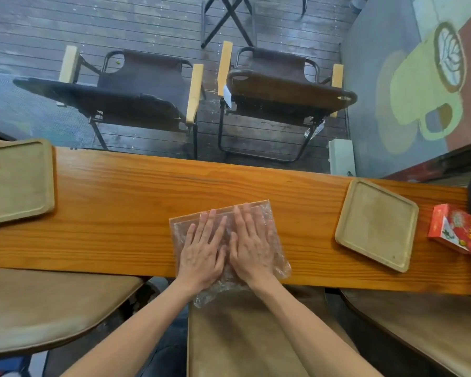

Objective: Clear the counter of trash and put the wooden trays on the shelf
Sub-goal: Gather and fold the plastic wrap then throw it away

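Plastic bag [267,213] lies flattened under left hand [201,251] and right hand [252,248].

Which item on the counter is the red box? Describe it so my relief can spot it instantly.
Follow the long orange wooden counter to its far right end. Just past the square wooden tray lies the small red box, printed with colourful graphics. It is the only red, printed thing there; the trays are plain pale wood and the plastic bag under both hands is clear.

Left hand [203,253] and right hand [252,248] press flat on plastic bag [276,240] atop counter [120,208].
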